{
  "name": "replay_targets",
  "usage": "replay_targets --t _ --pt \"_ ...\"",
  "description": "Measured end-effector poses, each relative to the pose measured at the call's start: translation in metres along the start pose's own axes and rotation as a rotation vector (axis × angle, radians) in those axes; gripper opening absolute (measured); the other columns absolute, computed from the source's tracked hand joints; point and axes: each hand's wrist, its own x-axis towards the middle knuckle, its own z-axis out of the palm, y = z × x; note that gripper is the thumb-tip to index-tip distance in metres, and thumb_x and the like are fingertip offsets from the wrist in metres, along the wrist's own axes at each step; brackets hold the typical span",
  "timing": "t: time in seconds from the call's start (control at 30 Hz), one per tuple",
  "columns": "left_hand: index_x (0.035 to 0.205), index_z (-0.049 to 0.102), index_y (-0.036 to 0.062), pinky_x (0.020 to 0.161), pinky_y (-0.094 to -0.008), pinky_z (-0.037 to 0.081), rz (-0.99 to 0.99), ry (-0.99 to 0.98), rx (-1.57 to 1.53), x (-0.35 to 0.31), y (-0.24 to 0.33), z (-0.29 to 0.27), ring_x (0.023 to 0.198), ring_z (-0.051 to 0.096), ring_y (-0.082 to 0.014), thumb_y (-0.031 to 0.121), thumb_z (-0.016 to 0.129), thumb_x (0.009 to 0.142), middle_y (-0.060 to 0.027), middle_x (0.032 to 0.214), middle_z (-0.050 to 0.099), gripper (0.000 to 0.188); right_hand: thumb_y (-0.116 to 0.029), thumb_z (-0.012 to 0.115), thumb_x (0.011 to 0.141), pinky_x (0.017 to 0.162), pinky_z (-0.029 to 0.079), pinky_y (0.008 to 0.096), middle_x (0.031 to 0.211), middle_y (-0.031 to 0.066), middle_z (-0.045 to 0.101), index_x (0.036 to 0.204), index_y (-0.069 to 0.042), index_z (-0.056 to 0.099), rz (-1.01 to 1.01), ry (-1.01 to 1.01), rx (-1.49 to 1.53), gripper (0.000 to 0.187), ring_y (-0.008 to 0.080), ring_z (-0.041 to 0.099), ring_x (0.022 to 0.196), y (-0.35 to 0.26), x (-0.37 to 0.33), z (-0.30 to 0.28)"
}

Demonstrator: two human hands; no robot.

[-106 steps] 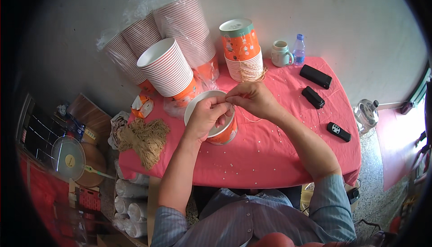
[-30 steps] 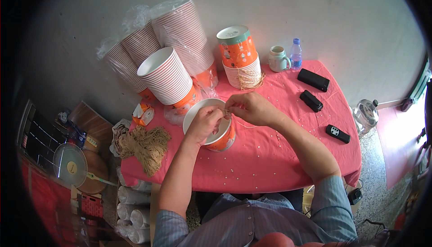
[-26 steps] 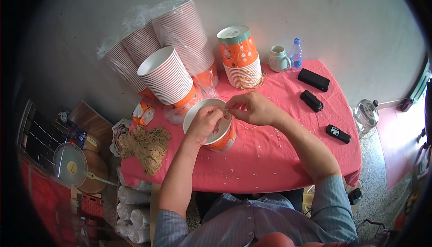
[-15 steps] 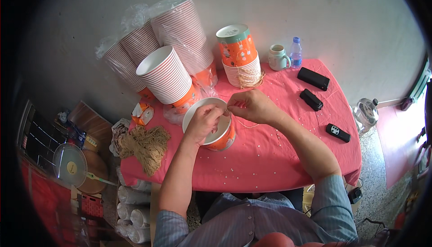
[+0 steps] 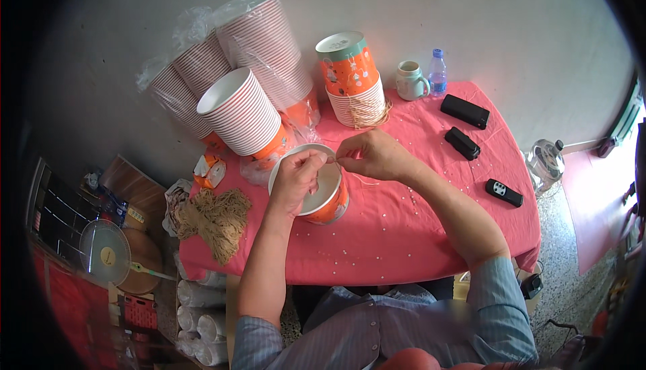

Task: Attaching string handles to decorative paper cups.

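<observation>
An orange paper bucket [image 5: 334, 210] with a white inside stands upright on the table in front of me. Over its rim, my left hand [image 5: 295, 180] is closed in a pinch, thumb against fingers. My right hand [image 5: 378, 156] pinches too, its fingertips almost meeting the left ones. A thin pale string [image 5: 365, 181] trails on the cloth below the right hand and appears to run up to the fingertips. What exactly lies between the fingers is tiny and partly hidden.
A pink cloth [image 5: 350, 255] dotted with small white bits covers the table. Stacked paper buckets [image 5: 242, 115] and an upturned orange bucket [image 5: 351, 74] stand behind. A tan string bundle [image 5: 217, 222] lies left; a mug [image 5: 410, 82], bottle [image 5: 437, 74] and black devices [image 5: 464, 111] sit right.
The whole view has shifted slightly. Both hands stay pinched over the bucket rim, with only small finger movements.
</observation>
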Motion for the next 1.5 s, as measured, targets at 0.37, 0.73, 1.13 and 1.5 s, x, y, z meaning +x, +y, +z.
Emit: replay_targets --t 0.37,0.73,1.13,1.5 --pt "0.107 0.078 0.0028 0.054 -0.0227 0.038 0.069 -0.005 -0.123 0.003 -0.006 -0.005 0.057 0.042 -0.0011 0.022 0.072 0.108 0.0095 0.069 0.049 0.020 -0.011 0.076 0.092 0.078 0.061 0.0374 0.086 0.0123 0.078 0.100 -0.001 0.079 -0.033 -0.039 0.020 0.013 0.0224 0.077 0.082 0.005 0.000 -0.002" --pt "0.107 0.078 0.0026 0.054 -0.0221 0.039 0.023 -0.018 -0.025 0.001 0.005 0.000 0.058 0.043 -0.0008 0.023 0.069 0.110 0.0086 0.071 0.051 0.022 -0.022 0.080 0.099 0.091 0.062 0.0380 0.106 0.0085 0.079 0.120 -0.005 0.079 -0.002 -0.081 0.130 0.027 0.0203 0.075 0.099 0.019 0.000 0.001" --pt "0.117 0.078 0.0001 0.069 -0.0258 0.055 0.050 0.039 0.489 -0.001 0.004 -0.002 0.076 0.067 -0.0091 0.021 0.071 0.107 -0.0024 0.095 0.076 0.025 -0.011 0.075 0.104 0.085 0.059 0.0309 0.094 0.0036 0.076 0.109 0.002 0.078 0.159 -0.039 0.357 0.014 0.0107 0.070 0.089 0.008 0.002 -0.030" --pt "0.111 0.079 -0.0024 0.076 -0.0334 0.058 0.449 0.141 0.603 -0.004 0.026 0.040 0.083 0.074 -0.0191 0.010 0.079 0.100 -0.0136 0.099 0.079 0.017 -0.013 0.073 0.104 0.078 0.059 0.0339 0.089 0.0081 0.078 0.108 0.001 0.078 0.055 0.111 0.164 0.016 0.0149 0.073 0.082 -0.029 -0.005 -0.030"
